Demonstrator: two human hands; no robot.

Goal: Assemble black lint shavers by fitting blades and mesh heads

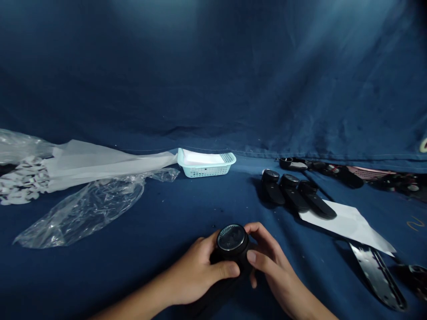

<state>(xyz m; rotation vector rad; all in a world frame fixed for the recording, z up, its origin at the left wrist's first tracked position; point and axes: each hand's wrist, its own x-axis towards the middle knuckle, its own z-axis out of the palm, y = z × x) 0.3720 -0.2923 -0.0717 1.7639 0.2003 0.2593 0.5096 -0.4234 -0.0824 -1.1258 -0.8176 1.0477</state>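
Black, unfinished-looking device is being gripped by left hand and right hand, three maybe-done others lying toward the worktop's back edge.

The basket (sheets inside) stands behind the held device.

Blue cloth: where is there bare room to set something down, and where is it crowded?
Cloth lies bare, bar specks, between basket, left hand and right hand, bordered by the clear bag leftward and three black parts rightward. Another patch lies between bag and left forearm. It is crowded on the right: those parts, paper, metal strip.
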